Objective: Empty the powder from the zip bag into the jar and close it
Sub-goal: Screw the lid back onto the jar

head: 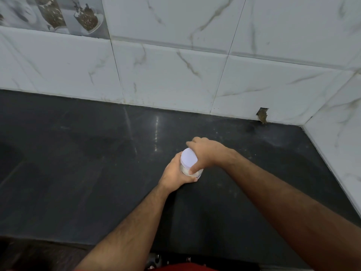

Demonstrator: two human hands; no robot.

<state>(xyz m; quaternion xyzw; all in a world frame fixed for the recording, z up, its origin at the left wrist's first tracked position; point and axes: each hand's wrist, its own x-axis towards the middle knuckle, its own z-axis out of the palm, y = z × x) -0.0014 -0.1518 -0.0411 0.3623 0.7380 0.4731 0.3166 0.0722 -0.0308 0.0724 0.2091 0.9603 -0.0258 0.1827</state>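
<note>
Small jar near the middle of the dark table, standing on its base, long axis upright but leaning in this wide view, top tipped toward the upper left, base toward the lower right. White lid on the mouth, flat round face turned up toward the camera. Pale, whitish contents dimly visible through the clear wall below the lid; a bit of blue print at the lower edge, too small to read.

Left hand wrapped around the jar's body from the left side, grip closed snugly on it, thumb across the near side and fingertips curling in under the base end. Right hand arched over the top from the right, grip closed on the lid: thumb pressed against the near rim, fingers draped over the far edge. Whether the lid is fully screwed down, cannot tell. Both bare forearms entering from the bottom of the view, the right one crossing in from the lower right corner.

White marble-patterned wall tiles behind the table and along the right, with a small chipped hole at the tile foot well beyond the jar. A strip of red cloth at the bottom edge.
</note>
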